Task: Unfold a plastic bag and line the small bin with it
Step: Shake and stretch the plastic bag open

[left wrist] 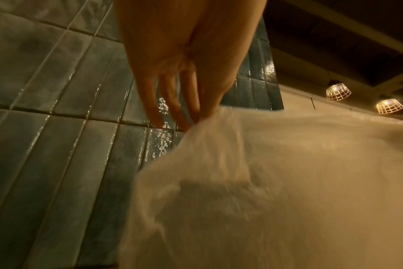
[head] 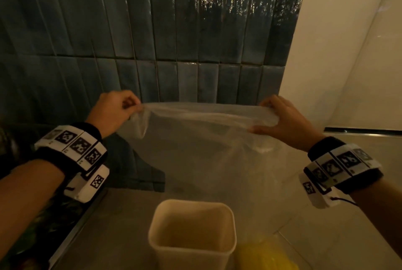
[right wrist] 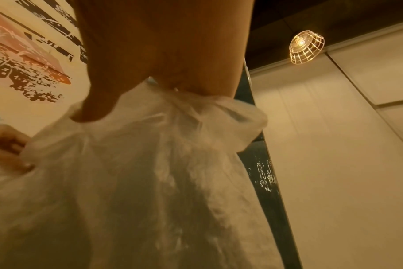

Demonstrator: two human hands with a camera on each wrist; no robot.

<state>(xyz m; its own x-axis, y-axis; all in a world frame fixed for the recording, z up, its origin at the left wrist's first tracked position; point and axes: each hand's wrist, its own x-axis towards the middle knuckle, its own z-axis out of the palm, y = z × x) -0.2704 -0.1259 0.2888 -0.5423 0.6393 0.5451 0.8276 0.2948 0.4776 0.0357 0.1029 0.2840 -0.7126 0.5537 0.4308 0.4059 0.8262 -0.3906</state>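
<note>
A thin translucent plastic bag (head: 202, 145) hangs spread out in the air between both hands, its top edge stretched wide. My left hand (head: 121, 108) pinches the bag's left top corner, seen close up as the bag (left wrist: 265, 172) under the left hand (left wrist: 191, 109). My right hand (head: 280, 117) grips the right top corner, with the bag (right wrist: 150, 172) bunched under the right hand (right wrist: 150, 81). The small cream bin (head: 230, 245) stands upright and open on the floor below the bag, nothing inside it.
Dark blue glossy wall tiles (head: 152, 30) rise right behind the bag. A pale wall panel (head: 348, 63) stands on the right. Something yellow (head: 267, 256) lies beside the bin at its right. A dark patterned surface (head: 26, 215) runs along the left.
</note>
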